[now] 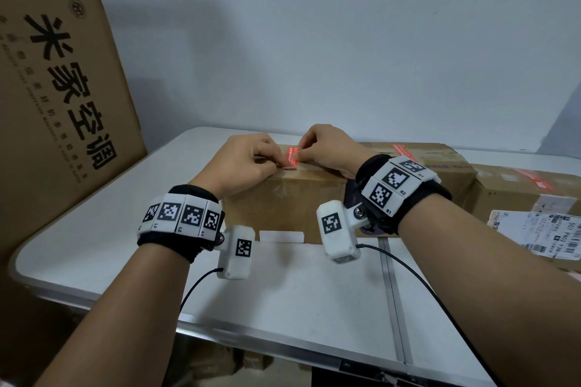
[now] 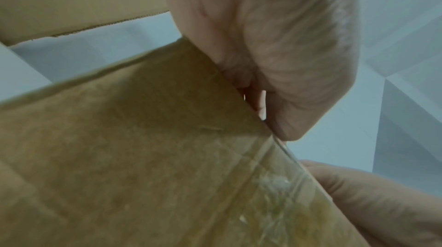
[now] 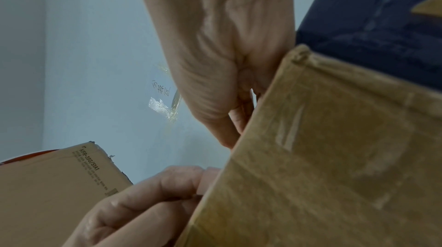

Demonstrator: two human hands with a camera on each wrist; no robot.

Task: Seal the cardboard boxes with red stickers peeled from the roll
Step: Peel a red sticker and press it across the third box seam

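Note:
A brown cardboard box (image 1: 283, 201) stands on the white table (image 1: 283, 292) right in front of me. A red sticker (image 1: 290, 158) lies across its taped top seam near the front edge. My left hand (image 1: 278, 161) pinches the sticker's left end with curled fingers. My right hand (image 1: 302, 152) pinches its right end. Both wrist views look up the box's front wall (image 2: 143, 156) (image 3: 334, 156) at the heel of each hand (image 2: 275, 62) (image 3: 227, 62); the sticker is hidden there. No sticker roll is in view.
Two more boxes stand to the right, each with a red sticker (image 1: 405, 151) (image 1: 534, 183) on top. A tall printed carton (image 1: 63, 88) leans at the left. A white paper strip (image 1: 281, 236) lies at the box's foot. A shipping label (image 1: 540, 236) is at the right.

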